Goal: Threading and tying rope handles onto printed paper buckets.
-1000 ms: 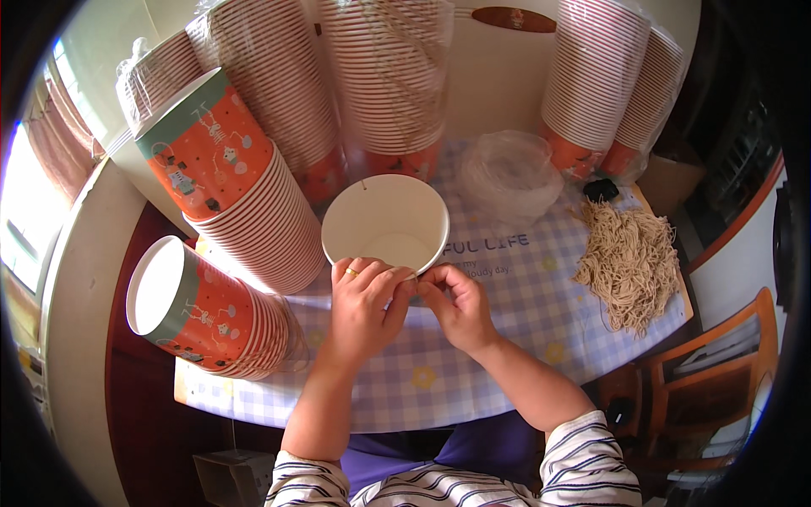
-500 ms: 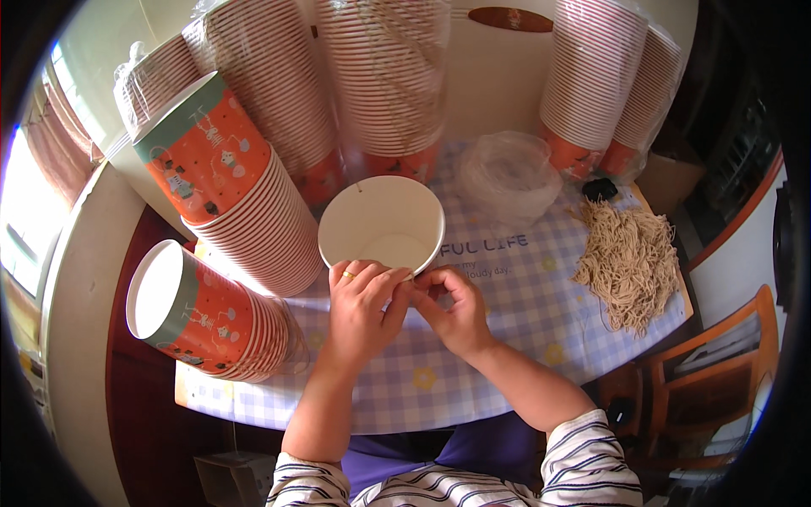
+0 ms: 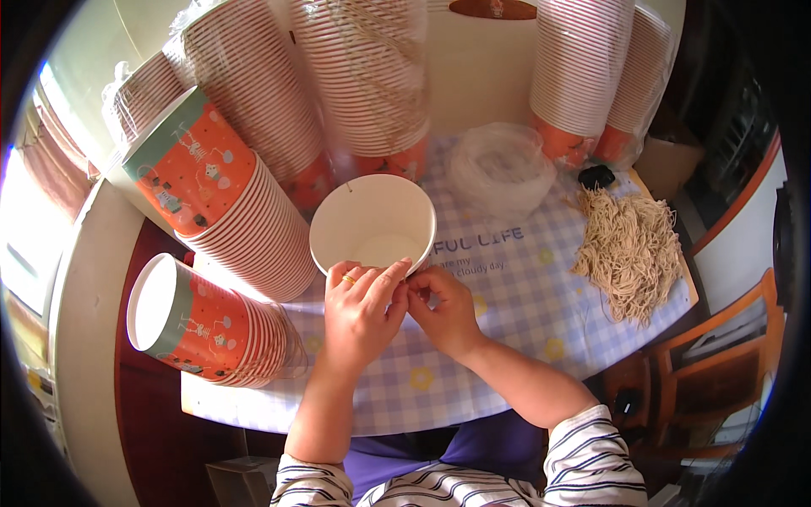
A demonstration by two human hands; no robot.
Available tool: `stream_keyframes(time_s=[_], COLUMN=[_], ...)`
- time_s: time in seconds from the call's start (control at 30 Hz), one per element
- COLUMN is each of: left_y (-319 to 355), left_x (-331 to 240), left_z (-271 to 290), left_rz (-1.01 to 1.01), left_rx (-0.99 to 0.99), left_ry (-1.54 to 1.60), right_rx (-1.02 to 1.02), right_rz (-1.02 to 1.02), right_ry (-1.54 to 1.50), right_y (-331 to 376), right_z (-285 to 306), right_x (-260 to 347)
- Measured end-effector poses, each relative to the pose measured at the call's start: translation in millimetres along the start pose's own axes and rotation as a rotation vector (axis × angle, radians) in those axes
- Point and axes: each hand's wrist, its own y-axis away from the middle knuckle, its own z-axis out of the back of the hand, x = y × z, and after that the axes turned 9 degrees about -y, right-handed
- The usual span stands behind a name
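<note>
A white-lined paper bucket (image 3: 372, 217) stands mouth up at the middle of the table, with a short bit of cord (image 3: 349, 186) showing at its far rim. My left hand (image 3: 361, 300) is closed over the near rim, its fingers bent across the edge. Right beside it, my right hand (image 3: 442, 311) pinches thumb and forefinger together just outside the same rim. Whatever lies between those fingertips is too small to make out. The bucket's outer near wall is hidden behind both hands.
Stacks of orange paper buckets (image 3: 207, 177) stand at the left, with a shorter stack (image 3: 211, 325) lower down. Plastic-wrapped stacks (image 3: 363, 76) line the back. A clear plastic bag (image 3: 500, 169) and a heap of beige cords (image 3: 629, 258) lie right on the checked tablecloth (image 3: 507, 338).
The view has shifted slightly. Both hands stay at the bucket's near rim, and my left forefinger now reaches a little further up over the edge.
</note>
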Motion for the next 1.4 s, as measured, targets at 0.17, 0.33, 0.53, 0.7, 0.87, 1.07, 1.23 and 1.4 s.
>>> stream_keyframes(time_s=[0.17, 0.33, 0.53, 0.7, 0.87, 1.07, 1.23, 1.4], left_y=[1.7, 2.0, 2.9, -0.6, -0.5, -1.4, -1.4, -1.7], left_x=[2.4, 4.8, 7.0, 6.7, 6.4, 5.6, 4.5, 3.7], left_z=[0.2, 1.1, 0.1, 2.2, 3.6, 5.5, 5.3, 5.7], left_rz=[-0.020, -0.033, -0.028, -0.020, 0.029, 0.064, 0.077, 0.076], left_rx=[0.021, 0.049, 0.031, 0.032, 0.057, 0.086, 0.106, 0.101], left_ry=[0.004, 0.025, 0.058, 0.071, 0.106, 0.121, 0.117, 0.109], right_rx=[0.014, 0.025, 0.018, 0.027, 0.082, 0.085, 0.013, 0.001], right_rz=[0.021, 0.023, 0.036, 0.040, -0.051, 0.010, 0.106, 0.109], right_ry=[0.003, 0.045, 0.048, 0.016, -0.062, -0.081, -0.034, -0.022], right_y=[-1.4, -1.8, -1.0, -1.2, 1.6, 0.9, -1.3, -1.6], right_z=[0.1, 1.0, 0.9, 0.9, 3.0, 1.8, -2.4, -0.8], right_x=[-1.4, 0.5, -2.8, -0.9, 0.4, -1.2, -0.4, 2.3])
